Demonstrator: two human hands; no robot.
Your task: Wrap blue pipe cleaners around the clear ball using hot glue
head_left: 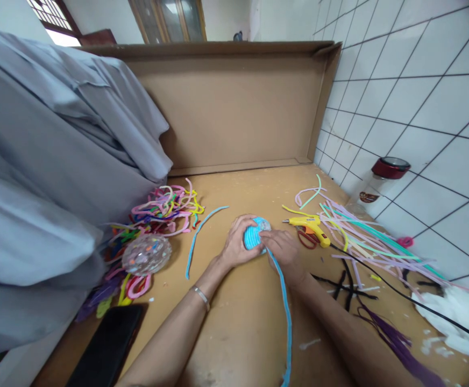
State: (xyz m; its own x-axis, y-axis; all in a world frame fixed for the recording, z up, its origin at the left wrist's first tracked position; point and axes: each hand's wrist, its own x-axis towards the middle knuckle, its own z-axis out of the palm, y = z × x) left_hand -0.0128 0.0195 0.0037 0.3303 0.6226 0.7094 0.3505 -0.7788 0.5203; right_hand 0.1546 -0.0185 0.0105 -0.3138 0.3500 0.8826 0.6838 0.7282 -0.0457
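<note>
Well, the left hand [236, 243] was curled around a blue ball [252, 237] over the middle of the table [234, 328]; the right hand [285, 251] touched it where a blue strip [286, 309] trailed down, any pinch hidden. A yellow glue gun [314, 228] lay to the right.

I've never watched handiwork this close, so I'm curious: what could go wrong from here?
The glue gun lies near the right hand; if hot, it might burn it. The long blue strip trails beside the right forearm, which could snag it and disturb the round blue piece.
</note>
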